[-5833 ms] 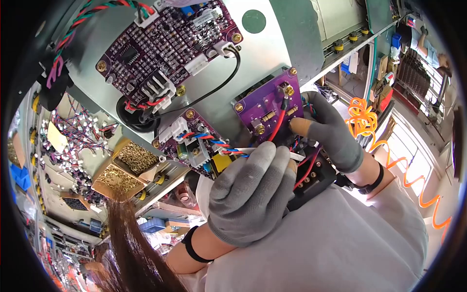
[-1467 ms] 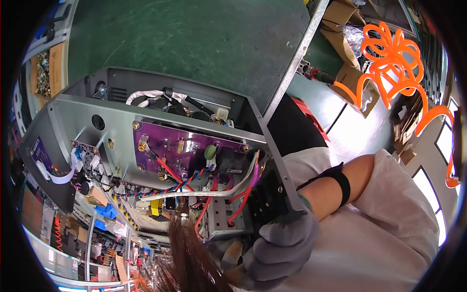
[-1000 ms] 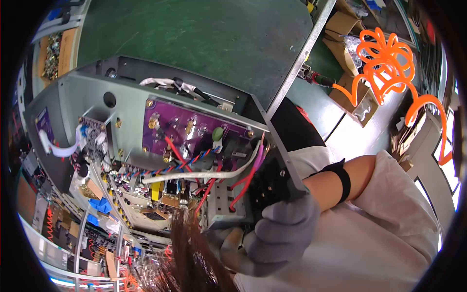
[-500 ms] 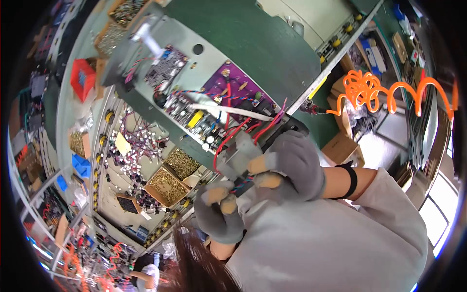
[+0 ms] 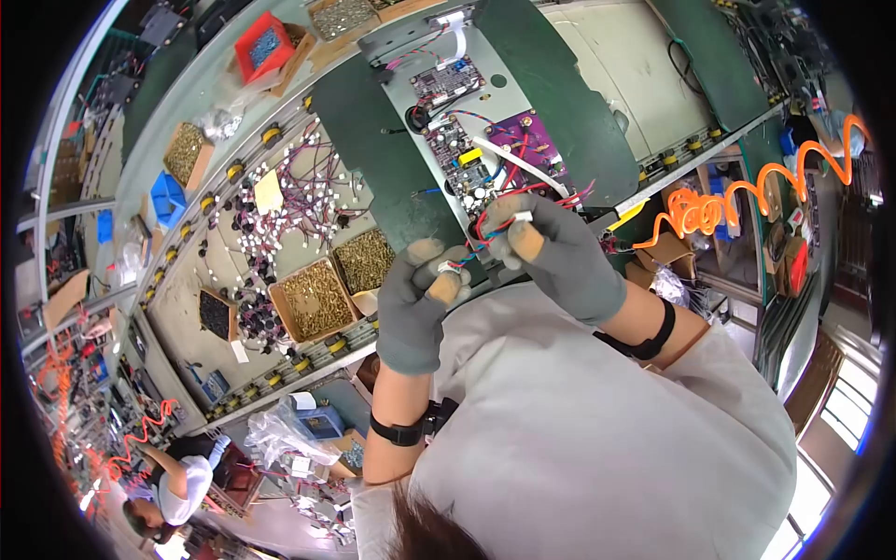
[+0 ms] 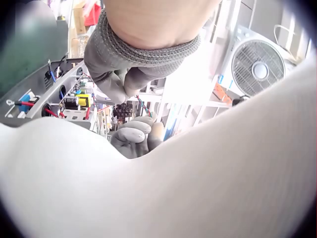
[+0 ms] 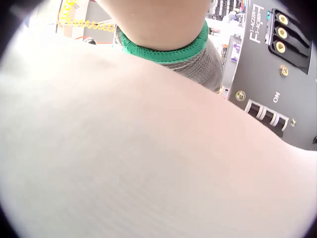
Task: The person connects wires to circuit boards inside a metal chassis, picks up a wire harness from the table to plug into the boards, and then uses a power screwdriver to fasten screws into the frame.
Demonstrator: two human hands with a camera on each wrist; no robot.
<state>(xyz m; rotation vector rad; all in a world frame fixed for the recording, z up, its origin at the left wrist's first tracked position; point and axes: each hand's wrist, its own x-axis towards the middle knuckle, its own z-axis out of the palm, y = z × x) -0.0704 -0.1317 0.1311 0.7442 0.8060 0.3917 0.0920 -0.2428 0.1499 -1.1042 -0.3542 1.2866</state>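
Both gloved hands meet over the near end of an open metal chassis (image 5: 509,105) in the head view. My left hand (image 5: 411,313) pinches a twisted bundle of coloured wires (image 5: 478,248), and a small white connector shows at its fingertips. Just to the right, my right hand (image 5: 565,257) pinches the same bundle; a white connector (image 5: 523,217) sticks out by its thumb. Inside the chassis are a purple circuit board (image 5: 541,140), a populated board with a yellow part (image 5: 469,157), and a white cable (image 5: 523,166). The right wrist view shows the chassis's dark end panel (image 7: 267,84), marked ON.
Left of the chassis, a pile of wire harnesses (image 5: 280,205) lies beside boxes of brass parts (image 5: 313,301). A red bin (image 5: 264,47) and a blue bin (image 5: 168,198) stand farther left. An orange coiled hose (image 5: 695,215) hangs at right. Another person (image 5: 182,485) is at lower left.
The head view has swung and pulled back from the chassis. Earlier my right hand held its near end; now both hands hold the wire bundle, raised slightly from half a second ago.
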